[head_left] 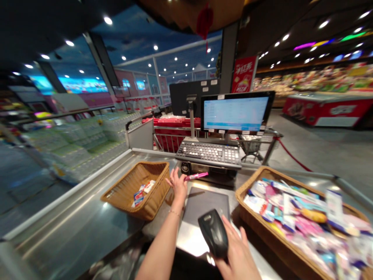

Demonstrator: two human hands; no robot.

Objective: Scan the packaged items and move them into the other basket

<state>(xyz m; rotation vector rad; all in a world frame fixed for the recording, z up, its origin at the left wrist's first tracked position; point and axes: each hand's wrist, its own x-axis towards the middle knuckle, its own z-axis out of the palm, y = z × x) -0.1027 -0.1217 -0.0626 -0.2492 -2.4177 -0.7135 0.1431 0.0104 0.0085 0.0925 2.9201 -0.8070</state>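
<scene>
My left hand (pixel 178 186) pinches one end of a slim pink pen-like stick (pixel 197 176) that points right, over the far edge of a dark flat plate (pixel 207 204) in the counter. What exactly the stick is, I cannot make out. In my right hand (pixel 237 249) sits a black handheld barcode scanner (pixel 214 233), its head toward the plate. Just left of my left hand stands a wicker basket (pixel 157 204) with a few small wrapped packets (pixel 140 195) on its bottom. Another wicker basket (pixel 244 188), to the right, is heaped with colourful packaged goods (pixel 305 217).
A keyboard (pixel 208 152) rests on a raised stand behind the plate, below a lit monitor (pixel 237 113). The metal counter (pixel 84 217) has raised rims. Beyond it are shopping carts (pixel 169 136), a red barrier strap (pixel 294 155) and a red freezer chest (pixel 328 109).
</scene>
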